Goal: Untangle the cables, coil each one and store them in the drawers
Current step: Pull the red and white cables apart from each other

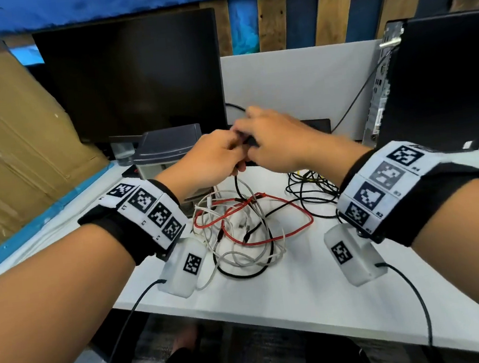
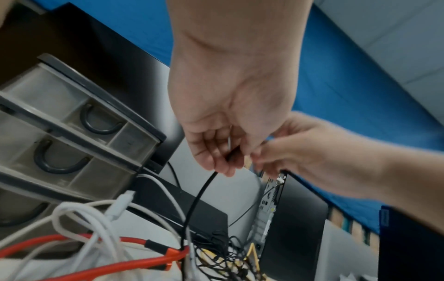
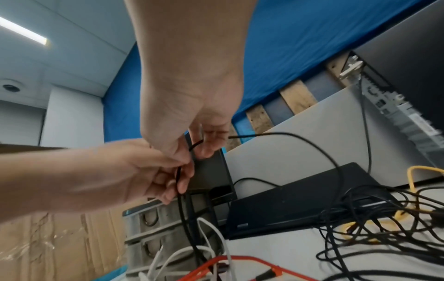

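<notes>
A tangle of red [image 1: 270, 238], white [image 1: 239, 257] and black cables lies on the white desk [image 1: 315, 285] between my forearms. Above it, my left hand [image 1: 237, 159] and right hand [image 1: 247, 136] meet and both pinch one black cable [image 2: 199, 194], which hangs from the left fingers [image 2: 223, 161] down into the pile. In the right wrist view the same cable [image 3: 180, 209] passes from the left hand [image 3: 173, 182] to the right hand [image 3: 199, 146] and loops away to the right. A grey drawer unit [image 1: 171, 150] stands behind the left hand, its drawers [image 2: 72, 133] closed.
A second heap of thin black and yellow cables [image 1: 312, 186] lies right of the tangle. A dark monitor [image 1: 134, 74] stands behind, a PC tower [image 1: 439, 80] at the right, a cardboard box [image 1: 9, 145] at the left, and a flat black device [image 3: 300, 199] by the partition.
</notes>
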The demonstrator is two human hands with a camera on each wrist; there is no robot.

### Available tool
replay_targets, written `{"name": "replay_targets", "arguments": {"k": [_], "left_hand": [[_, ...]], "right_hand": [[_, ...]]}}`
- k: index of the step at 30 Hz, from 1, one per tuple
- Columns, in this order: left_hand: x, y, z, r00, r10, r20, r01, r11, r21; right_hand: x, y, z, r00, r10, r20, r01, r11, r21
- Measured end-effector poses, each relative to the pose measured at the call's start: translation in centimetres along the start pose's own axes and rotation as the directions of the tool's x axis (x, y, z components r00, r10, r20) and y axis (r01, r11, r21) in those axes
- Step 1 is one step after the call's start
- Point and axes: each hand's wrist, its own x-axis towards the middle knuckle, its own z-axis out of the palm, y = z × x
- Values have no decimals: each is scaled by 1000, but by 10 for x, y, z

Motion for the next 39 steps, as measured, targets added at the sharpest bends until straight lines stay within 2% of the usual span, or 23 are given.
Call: {"name": "replay_targets", "arguments": {"k": [4, 6, 8, 9, 10, 12, 13, 14, 16, 17, 18, 21, 23, 25, 29, 32, 35, 39], "left_hand": [[-12, -3, 1, 980, -119, 162, 137, 985, -105], [-18, -7, 7, 965, -144, 220, 180, 972, -153], [-21, -13, 14, 961, -160, 224, 199, 966, -166], [-21, -16, 17, 962, -164, 218, 199, 968, -153], [-22, -20, 21, 962, -167, 215, 201, 969, -145], [-23, -26, 26, 960, -172, 223, 205, 969, -136], [-24, -30, 29, 960, -168, 225, 199, 973, -120], [-24, -32, 31, 960, -164, 225, 190, 977, -99], [-25, -35, 33, 965, -155, 213, 173, 983, -68], [-24, -35, 33, 969, -152, 197, 166, 985, -56], [-23, -34, 32, 972, -152, 176, 163, 986, -45], [-22, -30, 26, 987, -142, 79, 146, 988, -46], [-20, -27, 22, 994, -112, -1, 112, 992, -62], [-17, -23, 17, 992, -90, -84, 84, 993, -78], [-10, -13, 8, 957, -4, -290, -18, 997, -71], [-3, -6, -1, 915, 78, -397, -97, 995, -27], [3, 3, -5, 922, 112, -371, -122, 993, -2], [3, 11, 0, 955, 120, -272, -142, 988, -61]], "right_hand": [[-1, 8, 1, 980, 18, 197, -18, 1000, 2], [-2, 9, -8, 984, -15, 177, 22, 999, -38], [1, 9, -22, 999, -31, 31, 31, 999, 6], [2, 9, -30, 996, -12, -88, 17, 998, 61], [5, 11, -39, 972, 29, -235, 1, 992, 123], [8, 17, -58, 847, 139, -513, -34, 977, 209], [8, 21, -66, 780, 185, -598, -53, 971, 232], [8, 25, -72, 727, 215, -652, -72, 968, 240], [8, 39, -71, 677, 260, -688, -119, 962, 246], [8, 49, -67, 677, 285, -679, -149, 956, 254], [7, 58, -60, 699, 313, -643, -189, 948, 256], [-3, 75, -32, 821, 403, -404, -366, 915, 168], [-11, 77, -9, 841, 486, -239, -488, 871, 55], [-18, 72, 14, 846, 521, -113, -522, 853, 24], [-24, 62, 42, 871, 478, 111, -490, 856, 164], [-27, 47, 47, 919, 316, 234, -385, 847, 367], [-28, 30, 48, 942, 158, 297, -306, 769, 561], [-21, 6, 47, 971, 82, 225, -188, 842, 505]]}}
